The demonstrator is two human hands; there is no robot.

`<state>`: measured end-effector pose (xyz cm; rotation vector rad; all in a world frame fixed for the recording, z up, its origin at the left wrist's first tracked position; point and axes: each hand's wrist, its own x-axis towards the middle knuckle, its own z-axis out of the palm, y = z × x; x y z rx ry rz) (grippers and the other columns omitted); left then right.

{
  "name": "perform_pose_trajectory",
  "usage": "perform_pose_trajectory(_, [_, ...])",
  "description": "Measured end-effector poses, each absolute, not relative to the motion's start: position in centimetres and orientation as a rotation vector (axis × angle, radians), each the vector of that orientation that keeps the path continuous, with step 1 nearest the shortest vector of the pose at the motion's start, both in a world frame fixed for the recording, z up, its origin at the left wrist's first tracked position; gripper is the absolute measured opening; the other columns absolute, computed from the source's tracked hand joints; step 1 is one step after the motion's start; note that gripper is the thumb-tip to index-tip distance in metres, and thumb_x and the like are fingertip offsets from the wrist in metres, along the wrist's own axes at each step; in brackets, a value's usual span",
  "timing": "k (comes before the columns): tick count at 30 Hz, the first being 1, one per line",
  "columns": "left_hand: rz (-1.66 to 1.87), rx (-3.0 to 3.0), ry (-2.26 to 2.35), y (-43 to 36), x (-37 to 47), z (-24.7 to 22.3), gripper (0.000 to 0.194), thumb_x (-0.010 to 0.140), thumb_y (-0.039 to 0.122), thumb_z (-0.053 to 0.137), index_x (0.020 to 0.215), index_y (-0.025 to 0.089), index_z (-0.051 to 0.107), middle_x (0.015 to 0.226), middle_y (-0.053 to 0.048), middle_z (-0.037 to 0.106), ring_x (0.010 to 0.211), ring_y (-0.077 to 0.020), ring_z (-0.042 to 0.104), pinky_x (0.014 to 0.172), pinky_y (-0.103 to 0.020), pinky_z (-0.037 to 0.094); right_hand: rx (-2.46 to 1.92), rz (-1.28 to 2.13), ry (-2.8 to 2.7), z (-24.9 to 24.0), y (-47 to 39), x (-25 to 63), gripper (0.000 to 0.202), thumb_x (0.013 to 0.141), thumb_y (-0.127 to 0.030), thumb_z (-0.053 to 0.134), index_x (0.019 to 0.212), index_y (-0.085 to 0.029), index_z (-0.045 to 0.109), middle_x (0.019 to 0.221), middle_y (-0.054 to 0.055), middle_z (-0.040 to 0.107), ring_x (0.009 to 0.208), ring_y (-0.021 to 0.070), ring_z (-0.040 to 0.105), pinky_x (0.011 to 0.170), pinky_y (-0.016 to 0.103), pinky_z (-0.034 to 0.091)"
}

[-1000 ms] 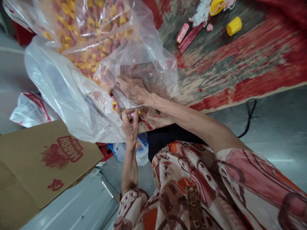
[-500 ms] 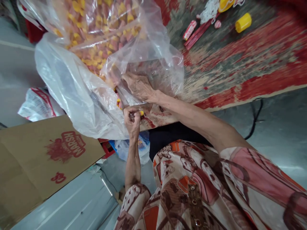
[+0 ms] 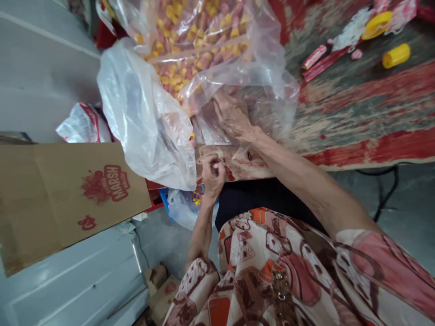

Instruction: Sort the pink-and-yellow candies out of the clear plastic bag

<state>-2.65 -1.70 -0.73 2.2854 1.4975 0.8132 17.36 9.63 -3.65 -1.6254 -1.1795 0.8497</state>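
Observation:
A large clear plastic bag (image 3: 204,59) full of small pink pieces with yellow caps lies on the worn red table (image 3: 367,104). My right hand (image 3: 233,113) is at the bag's loose lower part, fingers bent under or behind the clear film; what they hold, if anything, is hidden. Beside the table's front edge, my left hand (image 3: 214,174) is closed with the fingers curled in; its contents are too small to make out. White plastic (image 3: 146,117) hangs over the table edge just left of my left hand.
A cardboard box (image 3: 61,190) with red print stands at the left, near a white and red packet (image 3: 84,124). A yellow cup (image 3: 396,55), white string (image 3: 351,31) and a pink-white roll (image 3: 314,56) lie at the upper right. A bag (image 3: 181,206) sits below the table edge.
The view has shifted, so the scene sits farther right. The yellow piece that showed at my left hand's fingertips is no longer visible. My right hand remains at the clear film.

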Motion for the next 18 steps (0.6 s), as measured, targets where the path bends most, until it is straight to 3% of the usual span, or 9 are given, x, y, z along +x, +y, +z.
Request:
perform_pose_trajectory(5, [0.778, 2.368, 1.547, -3.8, -7.1, -0.3, 0.015, 0.109, 0.034, 0.058, 0.112, 0.023, 0.068, 0.101, -0.007, 0.074, 0.091, -0.0183, 0.074, 0.081, -0.031, 0.062, -1.72, 0.786, -1.287, -3.9, 10.1, 17.4, 0.017, 0.121, -0.018, 0.042, 0.118, -0.019, 0.059, 0.115, 0.009, 0.075, 0.087, 0.0147, 0.052, 0.086, 0.03, 0.037])
perform_pose_trajectory(8, [0.81, 2.351, 1.914, -6.5, -12.3, 0.8, 0.015, 0.106, 0.033, 0.057, 0.106, 0.023, 0.067, 0.098, -0.007, 0.073, 0.091, -0.0209, 0.073, 0.087, -0.035, 0.061, -1.711, 0.73, -1.369, -3.9, 9.9, 17.6, 0.019, 0.119, -0.017, 0.04, 0.117, -0.021, 0.058, 0.116, 0.01, 0.074, 0.089, 0.0158, 0.054, 0.087, 0.032, 0.036])
perform_pose_trajectory(13, [0.414, 2.178, 2.421, -9.1, -18.8, 2.2, 0.016, 0.101, 0.033, 0.056, 0.105, 0.023, 0.068, 0.105, -0.013, 0.073, 0.105, -0.0295, 0.071, 0.101, -0.048, 0.059, -1.722, 0.693, -1.432, -4.8, 9.8, 17.6, 0.022, 0.117, -0.022, 0.037, 0.126, -0.021, 0.057, 0.117, 0.011, 0.073, 0.087, 0.0154, 0.058, 0.083, 0.034, 0.034])
perform_pose_trajectory(18, [0.679, 2.244, 2.288, -2.9, -17.8, 1.0, 0.023, 0.109, 0.034, 0.05, 0.116, 0.022, 0.069, 0.114, -0.015, 0.073, 0.107, -0.0273, 0.07, 0.1, -0.045, 0.059, -1.64, 0.655, -1.351, -5.6, 9.7, 17.1, 0.017, 0.117, -0.021, 0.039, 0.121, -0.022, 0.056, 0.119, 0.012, 0.073, 0.093, 0.0174, 0.058, 0.089, 0.033, 0.039])
